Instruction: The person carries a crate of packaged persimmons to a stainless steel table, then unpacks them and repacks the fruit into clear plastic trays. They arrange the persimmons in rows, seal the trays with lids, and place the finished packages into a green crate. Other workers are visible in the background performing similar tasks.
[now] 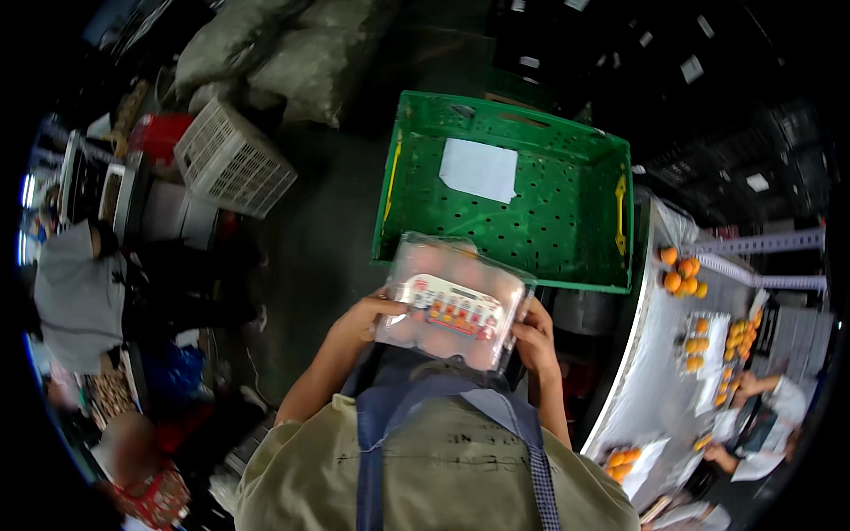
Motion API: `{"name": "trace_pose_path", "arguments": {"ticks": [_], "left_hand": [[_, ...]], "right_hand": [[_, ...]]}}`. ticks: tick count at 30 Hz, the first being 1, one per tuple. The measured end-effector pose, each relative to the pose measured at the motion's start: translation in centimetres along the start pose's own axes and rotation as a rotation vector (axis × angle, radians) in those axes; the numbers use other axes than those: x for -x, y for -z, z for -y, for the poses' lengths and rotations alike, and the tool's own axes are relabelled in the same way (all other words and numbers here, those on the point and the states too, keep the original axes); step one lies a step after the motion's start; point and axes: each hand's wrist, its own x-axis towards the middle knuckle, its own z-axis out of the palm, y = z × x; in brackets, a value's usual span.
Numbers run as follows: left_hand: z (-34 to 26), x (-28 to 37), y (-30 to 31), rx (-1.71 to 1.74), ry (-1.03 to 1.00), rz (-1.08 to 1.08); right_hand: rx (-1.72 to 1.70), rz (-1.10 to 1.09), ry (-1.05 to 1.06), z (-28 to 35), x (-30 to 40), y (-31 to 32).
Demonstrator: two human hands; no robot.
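Note:
Between my two hands is a clear plastic clamshell pack (458,302) of pinkish round items, with a printed label on its top. My left hand (370,315) grips its left side, the thumb over the edge. On the right side my right hand (536,335) holds it the same way. Just beyond the pack, its far edge overlapping the near wall in view, is a green plastic crate (564,212) with yellow handle clips. A sheet of white paper (479,169) lies on the crate's floor.
At right, a long table (631,372) bears orange fruits (684,275) and trays; a person (764,425) reaches over it. Stacked dark crates (724,166) stand behind. A white plastic basket (232,159) and filled sacks (299,66) are at upper left. More people (80,299) are at left.

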Motion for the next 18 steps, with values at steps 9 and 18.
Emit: {"name": "trace_pose_path", "arguments": {"ticks": [9,18], "left_hand": [[2.3,5.6,10.4,0.445,-0.475,-0.050],[-14.8,7.8,17.1,0.312,-0.408,0.101]], "right_hand": [[0.176,0.333,-0.230,-1.7,-11.6,-10.5],[-0.028,-0.021,-0.361,-9.0,-19.0,-22.3]]}}
